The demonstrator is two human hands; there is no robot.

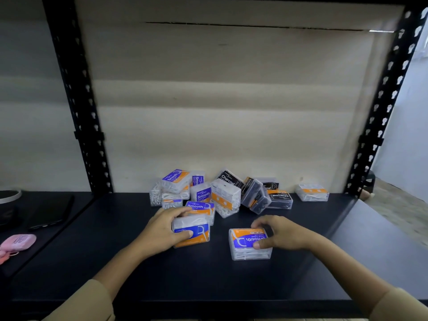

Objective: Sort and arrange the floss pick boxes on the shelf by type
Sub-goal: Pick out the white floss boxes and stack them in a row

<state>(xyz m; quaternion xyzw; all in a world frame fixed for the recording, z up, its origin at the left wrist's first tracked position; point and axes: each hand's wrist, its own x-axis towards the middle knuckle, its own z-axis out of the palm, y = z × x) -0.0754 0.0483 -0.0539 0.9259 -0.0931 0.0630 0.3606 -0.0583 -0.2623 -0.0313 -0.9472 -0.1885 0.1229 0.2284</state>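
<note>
A jumbled pile of clear floss pick boxes lies at the back of the dark shelf (208, 279). Blue-and-orange Smooth boxes (202, 193) are heaped on the left of the pile. Black Charcoal boxes (279, 200) sit on its right. One orange-labelled box (312, 192) rests apart at the far right. My left hand (163, 230) grips a Smooth box (196, 236) in front of the pile. My right hand (278, 234) holds another Smooth box (245, 245), its label upside down, resting on the shelf.
Black perforated uprights (76, 100) (384, 107) frame the shelf, with a beige back panel (220, 100) behind. On a surface to the left lie a dark phone (49, 213), a pink pouch (18, 243) and a dark round container (8, 198).
</note>
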